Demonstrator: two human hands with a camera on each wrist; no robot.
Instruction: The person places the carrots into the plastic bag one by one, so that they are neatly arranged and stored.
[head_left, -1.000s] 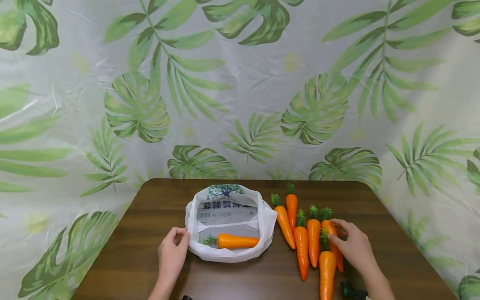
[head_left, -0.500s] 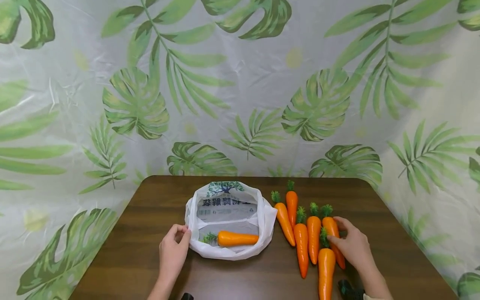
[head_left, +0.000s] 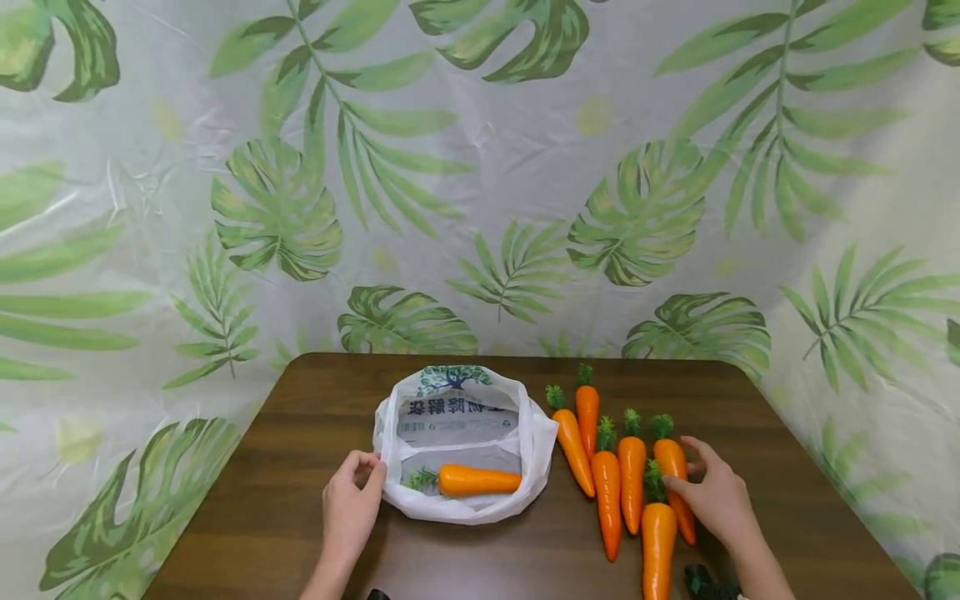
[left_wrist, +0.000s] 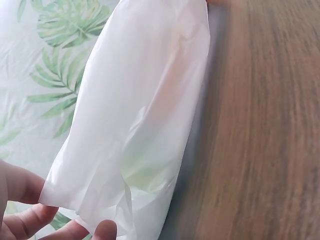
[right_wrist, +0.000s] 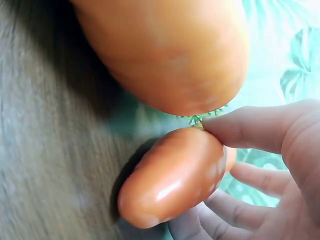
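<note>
The fingers of my right hand pinch the rightmost carrot near its leafy end, thumb on the left side and the other fingers on the right. Its long axis runs far to near, leaves far, tip angled slightly right. The nearest carrot lies just left and nearer; in the head view its leaves overlap the gripped one (contact cannot be confirmed). Governing relation, as I judge it: the white bag lies well to the left, with four other carrots in between on the table. My left hand, nearer the bag, pinches its left rim; the opening faces me. Inside, one loose carrot lies left to right, leaves left. Beyond hangs a leaf-printed sheet.
</note>
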